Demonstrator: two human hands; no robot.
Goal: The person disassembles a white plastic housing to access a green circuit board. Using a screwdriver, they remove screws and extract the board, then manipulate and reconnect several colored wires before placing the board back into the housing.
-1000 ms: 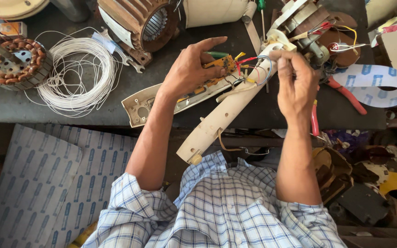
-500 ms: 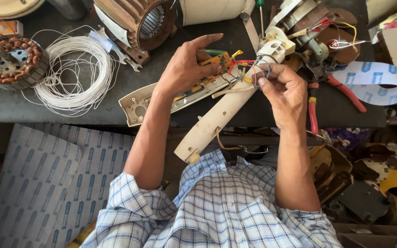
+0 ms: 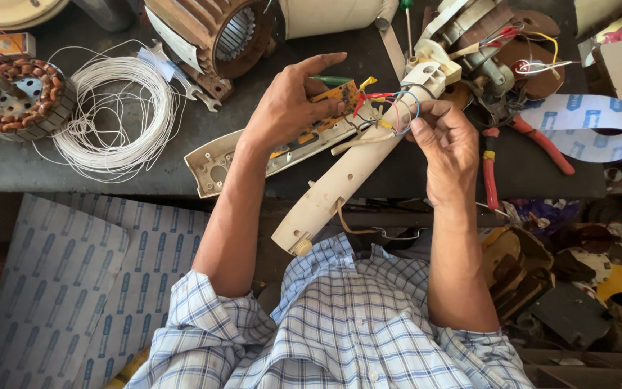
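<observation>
A long cream plastic housing (image 3: 340,180) lies slanted from the bench edge toward the middle of the dark workbench (image 3: 181,144). My left hand (image 3: 293,104) grips a small yellow circuit board (image 3: 336,97) over a second cream cover plate (image 3: 214,162). Red, blue, yellow and black wires (image 3: 390,108) run from the board to the housing's top end. My right hand (image 3: 448,144) pinches these wires beside the housing's upper end.
A coil of white wire (image 3: 120,115) and a copper-wound stator (image 3: 19,101) lie at the left. A brown motor casing (image 3: 214,32) stands at the back. Red-handled pliers (image 3: 502,151) and a paper strip (image 3: 584,122) lie at the right. Scrap parts fill the floor right.
My right hand has slid down from the housing's top end to the bundle of wires. My left hand keeps the board, with its index finger stretched out.
</observation>
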